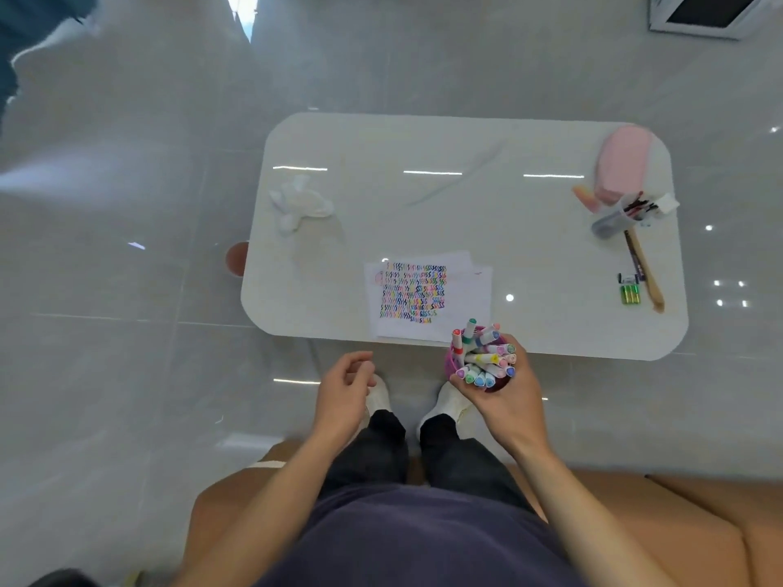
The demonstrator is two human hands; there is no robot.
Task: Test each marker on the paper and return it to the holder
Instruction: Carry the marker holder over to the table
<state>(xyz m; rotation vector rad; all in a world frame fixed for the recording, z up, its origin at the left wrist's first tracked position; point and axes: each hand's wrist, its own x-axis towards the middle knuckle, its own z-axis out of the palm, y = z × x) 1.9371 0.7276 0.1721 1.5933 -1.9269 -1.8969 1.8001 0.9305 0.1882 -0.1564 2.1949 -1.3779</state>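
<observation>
1. Head view: my right hand [508, 400] grips the pink holder [450, 361], packed with markers [483, 358], at the table's [423, 197] near edge.
2. My left hand [343, 391] hangs loosely curled, holding nothing.
3. The paper [423, 298], covered in coloured squiggles, lies on the table near the holder.

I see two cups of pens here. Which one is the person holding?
The pink holder full of coloured markers, gripped in the right hand. The grey cup sits untouched at the far right of the table.
</observation>
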